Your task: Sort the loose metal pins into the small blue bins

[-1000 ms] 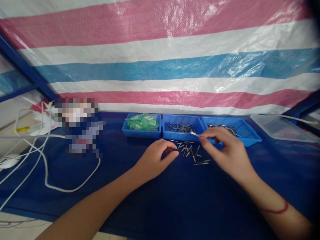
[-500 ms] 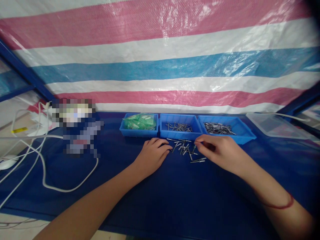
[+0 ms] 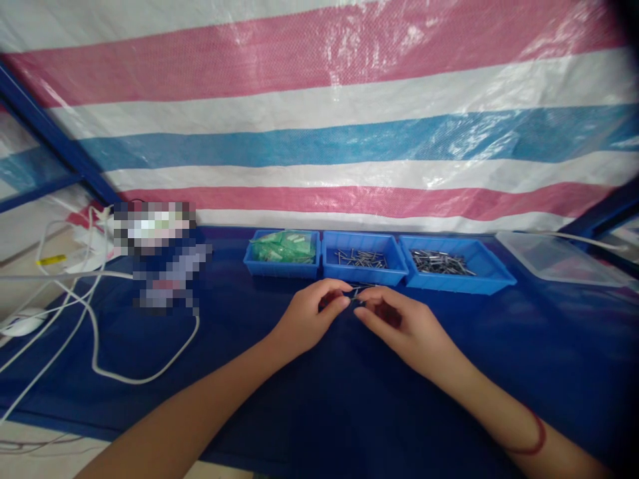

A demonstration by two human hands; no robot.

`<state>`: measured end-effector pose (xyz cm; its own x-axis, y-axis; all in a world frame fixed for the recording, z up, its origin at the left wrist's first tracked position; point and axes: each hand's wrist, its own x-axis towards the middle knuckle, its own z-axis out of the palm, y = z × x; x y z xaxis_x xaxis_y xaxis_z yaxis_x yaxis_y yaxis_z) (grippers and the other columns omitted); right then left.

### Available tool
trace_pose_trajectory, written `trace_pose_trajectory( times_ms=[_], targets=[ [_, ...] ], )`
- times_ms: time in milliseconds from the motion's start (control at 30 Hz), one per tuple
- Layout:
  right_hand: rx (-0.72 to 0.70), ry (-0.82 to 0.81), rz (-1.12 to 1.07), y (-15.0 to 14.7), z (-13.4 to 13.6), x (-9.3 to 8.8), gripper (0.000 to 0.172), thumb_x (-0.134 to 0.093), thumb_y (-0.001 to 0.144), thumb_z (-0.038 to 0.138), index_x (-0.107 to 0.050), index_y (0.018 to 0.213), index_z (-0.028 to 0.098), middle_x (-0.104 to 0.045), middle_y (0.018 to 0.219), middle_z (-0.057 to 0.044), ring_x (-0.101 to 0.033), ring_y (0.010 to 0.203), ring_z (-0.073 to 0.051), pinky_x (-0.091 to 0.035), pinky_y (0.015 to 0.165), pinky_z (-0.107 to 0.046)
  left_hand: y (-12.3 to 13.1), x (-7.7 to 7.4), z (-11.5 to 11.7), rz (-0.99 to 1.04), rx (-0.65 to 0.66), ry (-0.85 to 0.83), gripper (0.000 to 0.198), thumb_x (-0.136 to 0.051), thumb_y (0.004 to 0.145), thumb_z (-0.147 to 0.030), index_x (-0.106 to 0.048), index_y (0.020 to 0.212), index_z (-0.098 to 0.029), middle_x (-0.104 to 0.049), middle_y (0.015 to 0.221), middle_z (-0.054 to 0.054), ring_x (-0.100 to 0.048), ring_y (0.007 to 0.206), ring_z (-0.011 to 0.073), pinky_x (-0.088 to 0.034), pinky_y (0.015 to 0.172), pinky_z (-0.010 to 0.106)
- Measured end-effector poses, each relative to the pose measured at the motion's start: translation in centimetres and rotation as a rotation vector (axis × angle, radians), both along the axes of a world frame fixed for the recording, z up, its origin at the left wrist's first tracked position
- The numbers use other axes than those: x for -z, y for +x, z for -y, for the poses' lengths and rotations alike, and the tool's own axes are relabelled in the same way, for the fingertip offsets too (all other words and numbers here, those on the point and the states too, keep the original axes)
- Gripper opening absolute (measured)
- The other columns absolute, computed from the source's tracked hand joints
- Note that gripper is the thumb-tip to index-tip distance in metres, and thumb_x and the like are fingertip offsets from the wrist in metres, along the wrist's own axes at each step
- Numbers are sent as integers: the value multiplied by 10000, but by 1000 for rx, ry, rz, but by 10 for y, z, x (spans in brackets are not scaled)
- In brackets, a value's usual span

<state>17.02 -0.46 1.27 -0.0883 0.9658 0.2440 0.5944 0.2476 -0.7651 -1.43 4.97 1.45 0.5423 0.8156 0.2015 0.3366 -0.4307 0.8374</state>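
My left hand (image 3: 312,315) and my right hand (image 3: 399,324) meet fingertip to fingertip low over the dark blue table top (image 3: 349,399), both pinched on small metal pins (image 3: 360,293) from a loose pile that the hands mostly hide. Just behind them stand three small blue trays in a row. The left tray (image 3: 282,268) holds green plastic bags, the middle tray (image 3: 363,273) holds a few metal pins, and the right tray (image 3: 456,282) holds a larger heap of pins.
A striped pink, white and blue tarp (image 3: 319,133) hangs behind the table. White cables (image 3: 94,346) loop across the left side by a blurred-out item (image 3: 160,256). A clear plastic lid or container (image 3: 556,258) lies at the far right.
My right hand came down from the trays' edge and moved left to the pin pile. The left hand shifted slightly, and both now pinch together over the pile.
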Motion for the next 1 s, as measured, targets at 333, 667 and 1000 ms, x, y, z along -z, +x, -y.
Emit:
trace_pose_trajectory(
  times_ms=[333,667,1000],
  targets=[
    [-118,-22,-225,-1,1,-3,150,-547,884,336,-628,848,215,-651,860,-37,-608,803,-176,-483,728,-293,7,0,7,292,141,-385,239,-580,868,-330,-579,979,-118,-597,824,21,-567,750,119,-444,732,236],
    [-71,52,-233,0,3,0,91,-563,883,296,-614,860,224,-616,852,-26,-588,779,-155,-459,674,-275,-1,-4,7,0,243,-257,291,-503,903,-384,-641,920,-128,-595,782,12,-516,708,117,-400,658,214],
    [-69,131,-179,-2,5,-3,65,-582,868,275,-607,850,218,-606,795,-25,-571,721,-151,-450,636,-280,1,-7,9,-11,237,-110,223,-540,888,-338,-624,879,-132,-562,797,10,-504,707,111,-390,652,204]
  ],
)
